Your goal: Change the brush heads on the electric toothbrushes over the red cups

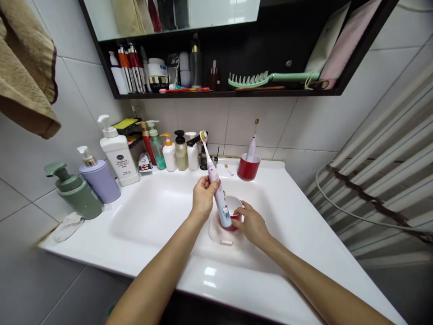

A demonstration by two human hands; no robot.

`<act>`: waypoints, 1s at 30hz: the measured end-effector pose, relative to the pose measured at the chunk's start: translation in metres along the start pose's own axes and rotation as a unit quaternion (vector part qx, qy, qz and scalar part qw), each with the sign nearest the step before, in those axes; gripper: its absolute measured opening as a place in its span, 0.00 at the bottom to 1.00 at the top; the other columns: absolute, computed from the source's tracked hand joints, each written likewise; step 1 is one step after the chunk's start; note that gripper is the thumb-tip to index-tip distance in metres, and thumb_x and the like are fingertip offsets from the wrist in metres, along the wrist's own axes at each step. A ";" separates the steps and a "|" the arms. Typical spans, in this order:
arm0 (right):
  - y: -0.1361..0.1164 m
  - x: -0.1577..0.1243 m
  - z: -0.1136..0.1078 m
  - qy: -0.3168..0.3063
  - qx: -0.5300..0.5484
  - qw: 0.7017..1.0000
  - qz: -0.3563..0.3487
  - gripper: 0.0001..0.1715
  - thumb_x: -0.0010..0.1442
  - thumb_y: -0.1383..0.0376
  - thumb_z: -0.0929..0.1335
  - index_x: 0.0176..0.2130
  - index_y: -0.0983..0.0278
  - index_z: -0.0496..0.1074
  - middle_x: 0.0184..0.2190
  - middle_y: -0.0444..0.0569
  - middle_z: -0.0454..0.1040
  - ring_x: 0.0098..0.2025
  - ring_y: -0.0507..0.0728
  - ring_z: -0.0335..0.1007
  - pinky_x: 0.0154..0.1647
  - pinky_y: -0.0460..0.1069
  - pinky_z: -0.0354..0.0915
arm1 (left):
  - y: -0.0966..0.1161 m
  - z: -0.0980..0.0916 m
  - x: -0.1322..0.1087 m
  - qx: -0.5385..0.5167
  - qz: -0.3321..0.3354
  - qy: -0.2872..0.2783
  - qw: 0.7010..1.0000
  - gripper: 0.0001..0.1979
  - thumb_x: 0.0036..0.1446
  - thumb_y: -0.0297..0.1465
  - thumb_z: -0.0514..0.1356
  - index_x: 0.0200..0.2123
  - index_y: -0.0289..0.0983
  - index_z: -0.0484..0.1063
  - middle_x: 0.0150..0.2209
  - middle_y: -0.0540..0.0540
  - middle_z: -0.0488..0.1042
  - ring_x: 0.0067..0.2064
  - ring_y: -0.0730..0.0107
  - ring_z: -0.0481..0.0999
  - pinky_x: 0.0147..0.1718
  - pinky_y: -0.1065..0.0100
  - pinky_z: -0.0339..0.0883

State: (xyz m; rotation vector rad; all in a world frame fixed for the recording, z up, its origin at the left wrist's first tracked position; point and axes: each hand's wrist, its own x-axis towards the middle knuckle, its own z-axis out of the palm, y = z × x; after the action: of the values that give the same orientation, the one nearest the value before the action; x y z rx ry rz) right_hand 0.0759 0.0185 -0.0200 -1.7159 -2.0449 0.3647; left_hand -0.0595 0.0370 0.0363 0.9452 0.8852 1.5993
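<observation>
My left hand [203, 197] is closed around the handle of an electric toothbrush [216, 189], pale pink above and light blue below, with a cartoon figure near its base. It stands tilted, its brush head up and to the left. Partly behind the handle is a red cup [233, 204] with a white inside, down in the white sink [152, 212]. My right hand [251, 220] grips this cup at its right rim, fingers over the edge. The toothbrush's lower end hides part of the cup.
A second red cup [249, 168] holding another electric toothbrush [251, 149] stands on the back right ledge. Several pump bottles [170, 153] line the back and left, near the faucet [203, 158]. Overhead, a dark shelf [216, 94] carries a green hairbrush [264, 79] and toiletries.
</observation>
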 end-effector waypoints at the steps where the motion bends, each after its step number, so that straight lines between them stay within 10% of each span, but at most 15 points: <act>1: 0.000 0.000 -0.004 -0.001 0.009 1.000 0.001 0.10 0.41 0.62 0.63 0.29 0.61 0.65 0.45 0.51 0.57 0.45 0.60 0.55 0.36 0.51 0.56 | -0.001 0.002 -0.003 -0.003 -0.013 -0.014 1.000 0.11 0.35 0.32 0.58 0.24 0.35 0.61 0.19 0.55 0.63 0.21 0.81 0.60 0.23 0.76 0.55; 7: -0.010 0.005 -0.044 0.070 0.236 0.969 -0.030 0.16 0.48 0.60 0.57 0.37 0.63 0.62 0.42 0.52 0.61 0.41 0.56 0.59 0.36 0.50 0.58 | -0.016 0.014 -0.022 -0.013 -0.096 -0.094 0.991 0.11 0.35 0.34 0.58 0.24 0.34 0.61 0.18 0.54 0.62 0.20 0.81 0.60 0.21 0.76 0.54; 11: -0.024 0.000 -0.050 -0.057 0.403 0.910 -0.075 0.22 0.49 0.60 0.58 0.44 0.65 0.54 0.28 0.47 0.66 0.29 0.51 0.63 0.29 0.47 0.60 | -0.025 0.020 -0.025 -0.036 -0.096 -0.108 0.989 0.12 0.36 0.34 0.58 0.25 0.34 0.62 0.21 0.52 0.64 0.23 0.79 0.63 0.24 0.74 0.56; 30: -0.028 -0.016 -0.014 -0.180 0.446 0.876 0.026 0.12 0.48 0.58 0.58 0.31 0.64 0.59 0.19 0.40 0.58 0.17 0.46 0.56 0.18 0.43 0.56 | -0.019 -0.002 0.004 -0.120 -0.123 -0.011 0.985 0.09 0.36 0.32 0.58 0.22 0.34 0.63 0.21 0.50 0.67 0.26 0.76 0.67 0.30 0.73 0.59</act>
State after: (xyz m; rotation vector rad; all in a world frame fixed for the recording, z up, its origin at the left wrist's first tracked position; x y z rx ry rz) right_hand 0.0607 -0.0043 0.0029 -1.1503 -1.6014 1.4699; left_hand -0.0542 0.0445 0.0189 0.6556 0.7436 1.4425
